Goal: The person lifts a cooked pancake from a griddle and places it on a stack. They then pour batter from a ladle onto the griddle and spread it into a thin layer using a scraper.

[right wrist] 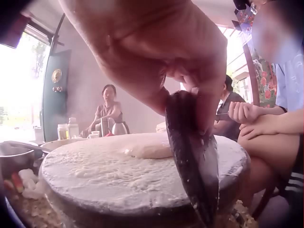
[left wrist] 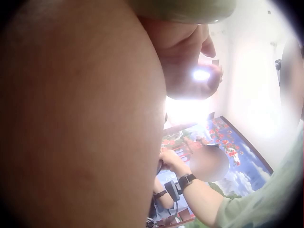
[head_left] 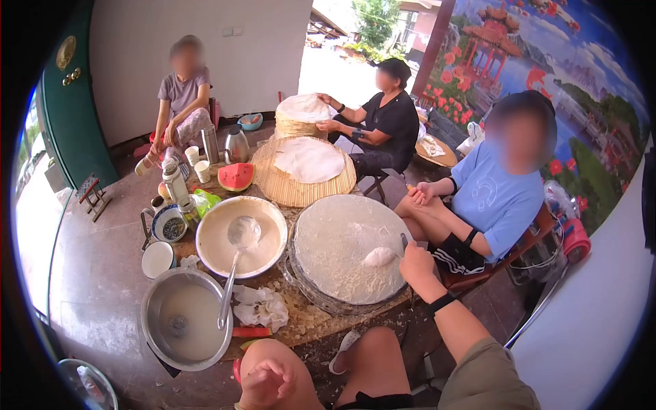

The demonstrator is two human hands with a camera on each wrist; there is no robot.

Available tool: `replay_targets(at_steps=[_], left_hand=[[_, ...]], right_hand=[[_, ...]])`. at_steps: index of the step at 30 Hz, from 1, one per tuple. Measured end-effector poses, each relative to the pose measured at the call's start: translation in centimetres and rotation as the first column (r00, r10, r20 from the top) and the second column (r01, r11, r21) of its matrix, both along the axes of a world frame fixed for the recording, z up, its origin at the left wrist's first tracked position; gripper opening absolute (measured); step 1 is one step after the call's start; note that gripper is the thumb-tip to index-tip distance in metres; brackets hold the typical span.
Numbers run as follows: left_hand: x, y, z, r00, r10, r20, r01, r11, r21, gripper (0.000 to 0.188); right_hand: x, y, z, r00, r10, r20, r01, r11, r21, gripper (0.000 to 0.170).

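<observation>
My right hand (head_left: 418, 266) grips a scraper (right wrist: 186, 147) with a dark edge, its blade upright at the near right side of a round griddle (right wrist: 114, 211). A thin pale layer of batter (head_left: 342, 225) covers the griddle's top. On it, just left of the scraper, sits a soft lump of batter (head_left: 379, 257). Down at my left thigh, my left hand (head_left: 266, 381) is loosely curled and holds nothing. The left wrist view shows that hand (left wrist: 187, 66) past a large stretch of bare leg.
Left of the griddle stand a batter bowl (head_left: 205, 242) with a ladle (head_left: 236, 273) and a metal basin (head_left: 148, 321) of cloudy liquid. Behind is a slatted round mat (head_left: 266, 171) bearing a flatbread (head_left: 311, 160). Three people sit around, one close on the right (head_left: 495, 198).
</observation>
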State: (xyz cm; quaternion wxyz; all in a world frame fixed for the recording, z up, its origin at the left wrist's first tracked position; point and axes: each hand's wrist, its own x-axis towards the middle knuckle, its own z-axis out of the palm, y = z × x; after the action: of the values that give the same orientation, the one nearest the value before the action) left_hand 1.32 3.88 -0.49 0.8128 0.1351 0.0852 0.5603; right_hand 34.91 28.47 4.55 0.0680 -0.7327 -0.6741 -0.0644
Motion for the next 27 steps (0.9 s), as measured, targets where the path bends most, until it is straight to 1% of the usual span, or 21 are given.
replay_targets(at_steps=[1, 4, 7, 10, 13, 15, 17, 19, 20, 23, 26, 27], left_hand=[[0.0, 0.0, 0.1, 1.000, 0.004, 0.006, -0.004, 1.000, 0.008, 0.025], [-0.1, -0.1, 0.3, 1.000, 0.014, 0.017, -0.014, 0.999, 0.030, 0.025], [-0.5, -0.2, -0.1, 1.000, 0.020, 0.017, -0.021, 0.999, 0.048, 0.024], [-1.1, -0.4, -0.6, 0.999, 0.035, 0.008, -0.036, 0.999, 0.040, 0.024], [-1.6, -0.6, -0.4, 0.999, 0.052, 0.011, -0.052, 0.998, 0.024, 0.024], [-1.8, -0.8, -0.7, 0.997, 0.077, 0.016, -0.077, 0.997, 0.010, 0.025], [-2.0, -0.7, -0.4, 0.997, 0.068, 0.036, -0.068, 0.998, 0.013, 0.025], [-2.1, -0.3, 0.0, 0.997, 0.056, 0.044, -0.057, 0.998, 0.019, 0.025], [-2.2, -0.2, 0.1, 0.998, 0.049, 0.042, -0.050, 0.999, 0.022, 0.026], [-2.4, -0.3, -0.1, 0.999, 0.031, 0.031, -0.031, 0.999, 0.023, 0.025], [-2.4, -0.5, -0.3, 0.998, 0.021, 0.054, -0.022, 0.999, 0.027, 0.025], [-2.5, -0.6, -0.3, 0.998, 0.018, 0.067, -0.021, 0.999, 0.032, 0.025]], right_hand=[[-1.4, 0.2, -0.1, 0.999, -0.028, -0.021, 0.028, 1.000, 0.002, 0.021], [-6.0, 1.8, -1.2, 0.993, -0.008, -0.119, 0.010, 1.000, 0.022, 0.021], [-10.2, 4.7, -1.2, 0.972, 0.019, -0.235, 0.000, 0.997, 0.080, 0.028], [-12.3, 9.0, -1.0, 0.957, 0.029, -0.289, 0.004, 0.994, 0.112, 0.027], [-11.7, 12.7, -0.5, 0.956, 0.120, -0.266, -0.067, 0.978, 0.200, 0.024], [-10.6, 14.0, -0.4, 0.955, 0.240, -0.173, -0.209, 0.961, 0.179, 0.022], [-9.1, 14.6, -0.9, 0.923, 0.376, -0.081, -0.365, 0.923, 0.124, 0.022], [-7.7, 14.6, -1.9, 0.849, 0.529, 0.000, -0.528, 0.848, 0.037, 0.024], [-7.3, 13.6, -2.1, 0.782, 0.624, -0.007, -0.620, 0.778, 0.103, 0.020], [-5.9, 10.1, -1.2, 0.676, 0.733, -0.075, -0.725, 0.680, 0.107, 0.018], [-3.8, 5.9, -0.3, 0.614, 0.788, -0.054, -0.783, 0.616, 0.087, 0.018], [-3.0, 4.7, 0.2, 0.637, 0.769, -0.051, -0.766, 0.639, 0.067, 0.017]])
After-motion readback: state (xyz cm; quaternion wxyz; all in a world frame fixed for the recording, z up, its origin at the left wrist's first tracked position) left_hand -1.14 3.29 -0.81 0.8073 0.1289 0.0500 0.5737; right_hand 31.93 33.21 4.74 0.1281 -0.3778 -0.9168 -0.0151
